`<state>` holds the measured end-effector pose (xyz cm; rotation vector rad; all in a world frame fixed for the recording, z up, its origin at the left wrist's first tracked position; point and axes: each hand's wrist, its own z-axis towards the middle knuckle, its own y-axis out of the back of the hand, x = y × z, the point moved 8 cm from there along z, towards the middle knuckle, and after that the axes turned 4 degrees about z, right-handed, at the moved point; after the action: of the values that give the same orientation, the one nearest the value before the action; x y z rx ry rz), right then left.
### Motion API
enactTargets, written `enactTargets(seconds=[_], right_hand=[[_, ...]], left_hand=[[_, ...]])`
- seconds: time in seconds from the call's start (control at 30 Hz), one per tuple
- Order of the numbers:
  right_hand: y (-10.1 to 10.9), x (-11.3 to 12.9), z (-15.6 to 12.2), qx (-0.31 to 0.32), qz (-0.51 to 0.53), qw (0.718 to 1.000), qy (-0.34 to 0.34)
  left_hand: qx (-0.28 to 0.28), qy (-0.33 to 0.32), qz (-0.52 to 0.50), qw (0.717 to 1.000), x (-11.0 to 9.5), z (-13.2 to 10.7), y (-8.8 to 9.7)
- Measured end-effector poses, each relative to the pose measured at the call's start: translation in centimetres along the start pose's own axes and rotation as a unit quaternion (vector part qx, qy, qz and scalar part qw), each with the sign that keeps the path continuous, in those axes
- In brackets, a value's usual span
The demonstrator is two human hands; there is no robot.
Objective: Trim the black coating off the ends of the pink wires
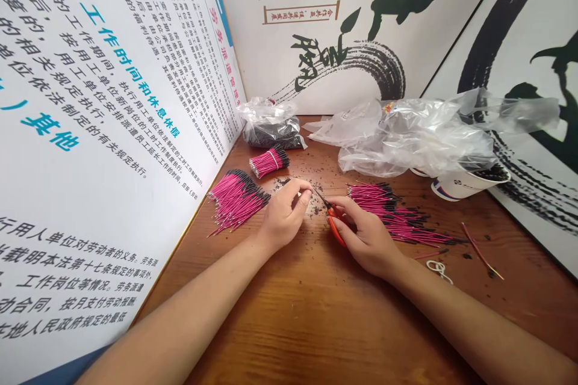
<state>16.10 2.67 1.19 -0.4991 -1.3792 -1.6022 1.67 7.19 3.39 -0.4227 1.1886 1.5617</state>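
Note:
My right hand (365, 234) grips a pair of small scissors with orange handles (335, 225), their dark blades pointing up and left. Close to the blade tips is my left hand (286, 210), its thumb and forefinger pinched together; whatever lies between them is too small to make out. A pile of pink wires with black ends (237, 198) lies just left of my left hand. Another pile of pink wires (392, 213) spreads behind and beyond my right hand. Farther back sits a bundle of pink wires (270, 160) tied with a white band.
Small black scraps (311, 180) litter the wooden table (289, 325). At the back stand a clear bag of black pieces (275, 126), crumpled plastic bags (419, 132) and a paper cup (465, 183). A white string (439, 271) and a loose wire (481, 252) lie right. Printed panels (112, 132) enclose the table.

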Motion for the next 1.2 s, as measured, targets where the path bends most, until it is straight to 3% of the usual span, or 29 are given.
enactTargets(seconds=[1.2], right_hand=[[-0.05, 0.39, 0.01, 0.007, -0.019, 1.000, 0.008]], left_hand=[[0.012, 0.016, -0.011, 1.000, 0.39, -0.07, -0.15]])
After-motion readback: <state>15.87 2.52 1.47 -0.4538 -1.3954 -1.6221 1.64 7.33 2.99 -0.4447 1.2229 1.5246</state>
